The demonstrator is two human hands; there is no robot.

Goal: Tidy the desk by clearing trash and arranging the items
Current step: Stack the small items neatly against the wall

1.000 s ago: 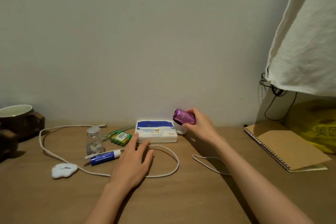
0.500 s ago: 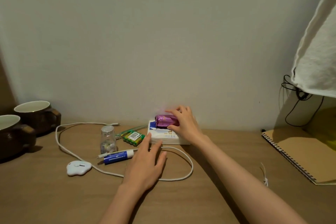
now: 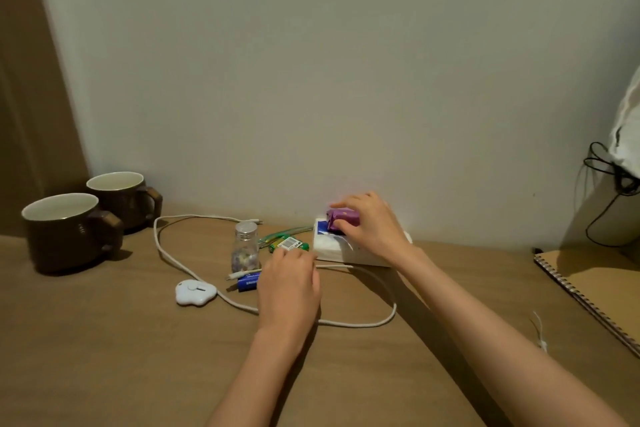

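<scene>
My right hand (image 3: pixel 372 229) grips a shiny purple packet (image 3: pixel 341 218) and holds it down on top of a white and blue tissue pack (image 3: pixel 329 248) against the wall. My left hand (image 3: pixel 289 284) rests knuckles up on the desk (image 3: pixel 138 357), its fingers bent down over the right end of a blue tube (image 3: pixel 248 282). The fingertips are hidden, so I cannot tell whether it holds the tube. A green battery pack (image 3: pixel 289 245) lies just beyond its knuckles, and a small glass bottle (image 3: pixel 246 246) stands to the left.
Two brown mugs (image 3: pixel 69 232) (image 3: pixel 119 198) stand at the far left. A white cable (image 3: pixel 363 322) with a cloud-shaped switch (image 3: pixel 194 292) loops around my left hand. A spiral notebook (image 3: pixel 602 281) lies at the right edge, below a black cord (image 3: pixel 609 184) and white cloth (image 3: pixel 627 135).
My right hand brought the purple packet down onto the tissue pack. My left hand slid forward from lying flat and bent its fingers over the blue tube. The view has swung to the left.
</scene>
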